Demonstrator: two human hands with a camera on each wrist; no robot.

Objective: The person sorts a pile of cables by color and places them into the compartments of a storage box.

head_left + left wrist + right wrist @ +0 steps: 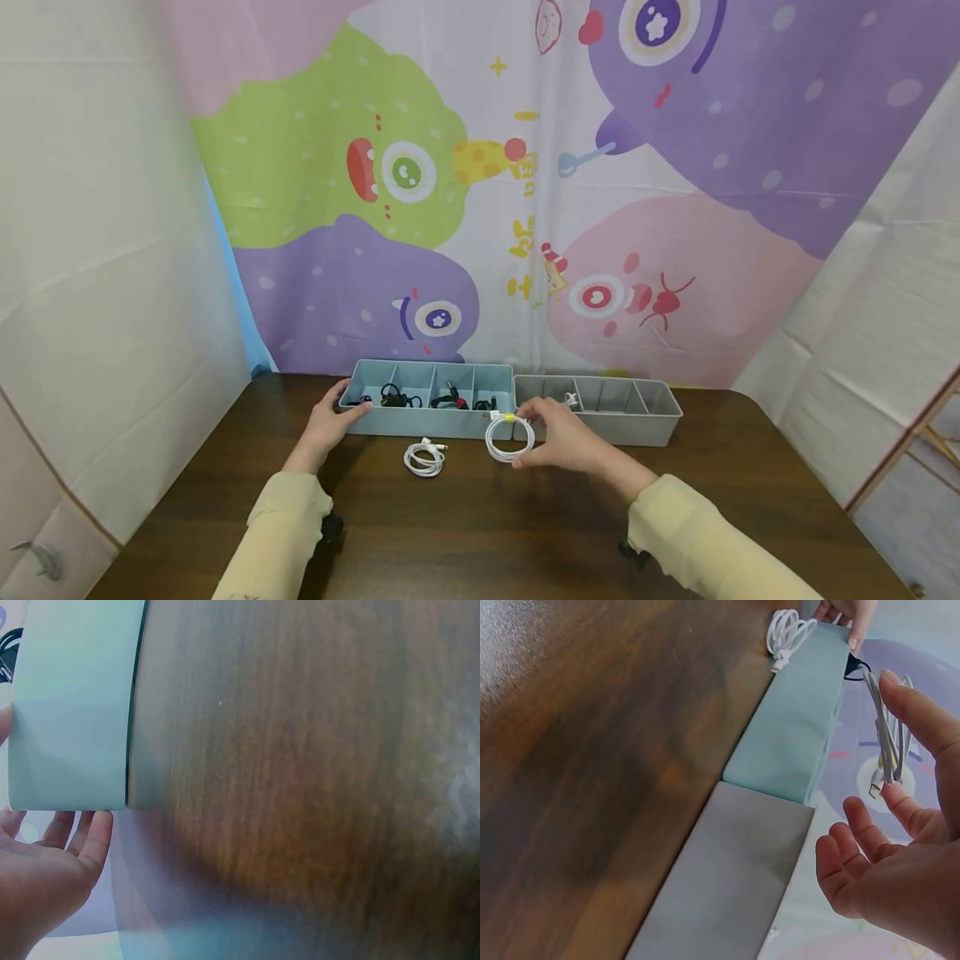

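Observation:
My right hand (pixel 562 437) pinches a coiled white cable (pixel 489 439) with a yellow tie between thumb and index finger, held up in front of where two boxes meet. In the right wrist view the coil (pixel 886 739) is seen edge-on, and the other fingers touch nothing. At the left end of a light blue divided box (pixel 427 423), my left hand (pixel 326 421) grips it, thumb at the front and fingers round the end wall. Another coiled white cable (pixel 424 460) with a white plug lies on the table before that box.
The blue box's compartments hold black cables (pixel 397 400) and a black-and-red cable (pixel 450 402). A grey divided box (pixel 626 429) adjoins it on the right, with a small white item (pixel 572 401) inside. Behind the brown table (pixel 480 533) hangs a cartoon-printed curtain (pixel 495 333).

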